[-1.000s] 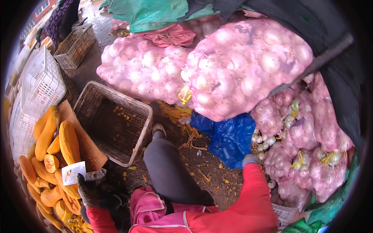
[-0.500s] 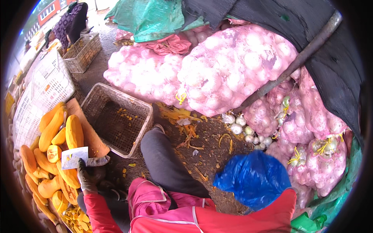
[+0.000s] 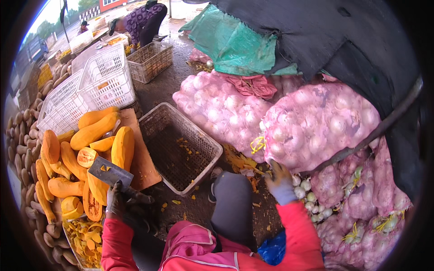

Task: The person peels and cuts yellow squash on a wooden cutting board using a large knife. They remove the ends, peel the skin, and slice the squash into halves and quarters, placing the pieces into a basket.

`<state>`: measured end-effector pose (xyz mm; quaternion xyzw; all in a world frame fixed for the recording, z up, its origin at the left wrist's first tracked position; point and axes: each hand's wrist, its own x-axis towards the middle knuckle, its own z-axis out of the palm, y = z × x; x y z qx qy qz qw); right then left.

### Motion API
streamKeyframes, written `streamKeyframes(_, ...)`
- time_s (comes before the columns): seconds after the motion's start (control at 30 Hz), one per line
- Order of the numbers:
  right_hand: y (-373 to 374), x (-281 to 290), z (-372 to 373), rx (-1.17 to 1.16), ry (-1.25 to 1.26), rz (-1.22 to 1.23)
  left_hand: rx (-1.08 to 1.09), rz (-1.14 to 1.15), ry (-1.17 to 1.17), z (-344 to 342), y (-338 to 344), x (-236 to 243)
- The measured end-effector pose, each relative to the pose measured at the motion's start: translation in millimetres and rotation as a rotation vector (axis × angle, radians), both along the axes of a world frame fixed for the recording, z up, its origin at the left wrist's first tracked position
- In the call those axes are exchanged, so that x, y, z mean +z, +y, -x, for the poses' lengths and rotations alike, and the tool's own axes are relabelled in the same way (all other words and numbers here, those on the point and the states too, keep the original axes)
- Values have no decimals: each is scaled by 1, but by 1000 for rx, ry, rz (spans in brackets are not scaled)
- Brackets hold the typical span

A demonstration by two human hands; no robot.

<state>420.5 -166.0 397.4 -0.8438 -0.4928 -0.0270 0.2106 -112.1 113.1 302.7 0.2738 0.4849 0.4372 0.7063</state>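
My gloved left hand [image 3: 115, 201] is closed on a cleaver [image 3: 110, 171] with a broad rectangular blade. An orange scrap clings to the blade, and its dark handle points down to the right. Peeled orange squashes [image 3: 68, 161] lie in a heap beside it, some cut to show the seeds. My gloved right hand [image 3: 279, 183] is held out over my raised knee, fingers apart and empty. It is near the lower edge of a pink mesh bag of onions [image 3: 316, 124]; I cannot tell whether they touch.
A brown plastic crate [image 3: 203, 178] with scraps inside stands before me, a board [image 3: 140, 153] at its left. White crates [image 3: 106, 77] and long brown tubers [image 3: 22, 158] lie left. Loose onions [image 3: 312, 197] and a blue plastic bag [image 3: 272, 248] are right. Another person [image 3: 143, 25] bends over farther back.
My right hand has come into view, reaching forward. The view has turned left, so the scene sits farther right. The cleaver blade is tilted differently in my left hand.
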Motion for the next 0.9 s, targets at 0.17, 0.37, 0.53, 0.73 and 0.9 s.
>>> streamKeyframes(0.17,187,-72,73,-94,841,-162,45,-27,79,0,21,-20)
streamKeyframes(0.37,252,-182,152,-593,831,224,94,-20,80,13,36,-43)
streamKeyframes(0.53,248,-216,135,-859,675,-30,99,-6,124,16,35,-38)
streamKeyframes(0.73,225,-348,118,-755,809,-97,155,59,154,6,39,-28)
streamKeyframes(0.9,212,-348,150,-612,827,-157,158,95,150,5,38,-21)
